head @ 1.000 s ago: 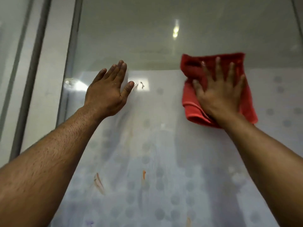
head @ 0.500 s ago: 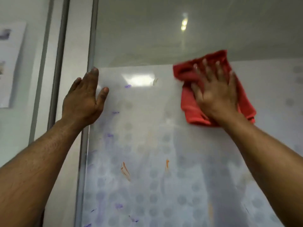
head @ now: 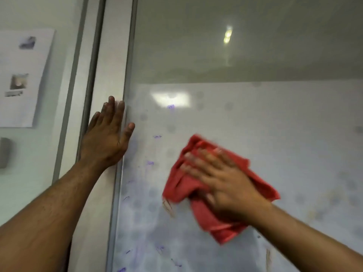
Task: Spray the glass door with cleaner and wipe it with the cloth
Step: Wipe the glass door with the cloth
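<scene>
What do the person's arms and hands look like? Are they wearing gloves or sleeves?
No gloves and no sleeves show. The left hand and right hand are both bare, and both forearms are bare up to the picture's edge. The left forearm has fine hair. No watch, ring or bracelet can be seen, though the right hand is blurred.

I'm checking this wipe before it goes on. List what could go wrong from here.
The red cloth is bunched under the flat right hand, so it may slip or smear rather than lift the purple marks on the glass door. The left hand braces at the door frame; its thumb could leave prints.
</scene>
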Demonstrator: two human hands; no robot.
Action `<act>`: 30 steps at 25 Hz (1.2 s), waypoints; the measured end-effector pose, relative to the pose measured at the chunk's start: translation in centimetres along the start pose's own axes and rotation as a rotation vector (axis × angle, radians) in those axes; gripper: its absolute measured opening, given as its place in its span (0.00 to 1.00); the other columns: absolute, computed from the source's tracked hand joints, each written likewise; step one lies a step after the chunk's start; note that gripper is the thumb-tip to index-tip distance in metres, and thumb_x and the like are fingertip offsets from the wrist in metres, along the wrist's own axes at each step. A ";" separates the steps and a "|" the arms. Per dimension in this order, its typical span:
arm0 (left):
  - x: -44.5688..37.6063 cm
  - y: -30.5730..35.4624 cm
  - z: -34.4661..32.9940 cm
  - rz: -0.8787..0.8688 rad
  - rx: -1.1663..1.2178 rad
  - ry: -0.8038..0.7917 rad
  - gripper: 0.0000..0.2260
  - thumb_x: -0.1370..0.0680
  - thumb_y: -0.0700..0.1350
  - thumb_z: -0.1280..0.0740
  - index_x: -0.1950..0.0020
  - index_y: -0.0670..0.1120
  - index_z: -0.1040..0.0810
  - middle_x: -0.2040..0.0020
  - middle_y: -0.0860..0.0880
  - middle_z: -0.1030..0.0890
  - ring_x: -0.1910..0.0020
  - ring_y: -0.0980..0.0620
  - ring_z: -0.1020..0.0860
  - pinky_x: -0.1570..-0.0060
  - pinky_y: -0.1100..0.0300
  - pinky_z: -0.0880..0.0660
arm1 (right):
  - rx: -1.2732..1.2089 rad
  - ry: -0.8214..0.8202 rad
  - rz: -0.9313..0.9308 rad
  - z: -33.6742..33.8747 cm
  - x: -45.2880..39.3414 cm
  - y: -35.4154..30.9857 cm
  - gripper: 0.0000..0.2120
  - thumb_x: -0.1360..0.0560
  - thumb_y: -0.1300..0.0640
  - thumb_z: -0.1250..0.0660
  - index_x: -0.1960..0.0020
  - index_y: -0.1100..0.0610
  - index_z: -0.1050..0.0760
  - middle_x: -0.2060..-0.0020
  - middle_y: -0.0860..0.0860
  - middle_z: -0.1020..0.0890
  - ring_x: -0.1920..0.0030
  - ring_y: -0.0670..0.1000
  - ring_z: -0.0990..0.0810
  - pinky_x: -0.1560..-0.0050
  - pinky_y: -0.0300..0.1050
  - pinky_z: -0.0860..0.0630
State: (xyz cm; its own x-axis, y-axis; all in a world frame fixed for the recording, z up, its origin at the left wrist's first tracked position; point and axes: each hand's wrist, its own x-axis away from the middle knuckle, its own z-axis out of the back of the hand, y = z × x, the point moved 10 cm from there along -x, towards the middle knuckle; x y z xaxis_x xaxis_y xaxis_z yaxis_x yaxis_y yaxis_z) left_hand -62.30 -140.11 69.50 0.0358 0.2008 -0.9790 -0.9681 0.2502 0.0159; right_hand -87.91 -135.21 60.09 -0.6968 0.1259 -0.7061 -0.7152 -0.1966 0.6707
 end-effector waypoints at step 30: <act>1.4 -4.8 1.3 -0.037 0.018 0.105 0.28 0.19 0.52 0.54 0.19 0.46 0.52 0.18 0.50 0.54 0.20 0.56 0.53 0.22 0.56 0.52 | -0.085 0.012 0.058 -2.4 -14.0 -8.2 0.27 0.20 0.46 0.48 0.23 0.51 0.39 0.23 0.51 0.39 0.22 0.54 0.44 0.22 0.53 0.54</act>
State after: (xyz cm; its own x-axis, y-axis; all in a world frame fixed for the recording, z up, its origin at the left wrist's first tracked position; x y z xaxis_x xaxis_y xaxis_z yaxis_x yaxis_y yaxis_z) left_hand -57.25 -139.84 68.36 0.0442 0.0916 -0.9948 -0.9620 0.2724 -0.0176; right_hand -72.23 -137.65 63.93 -0.7361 0.1007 -0.6694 -0.6659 -0.2855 0.6893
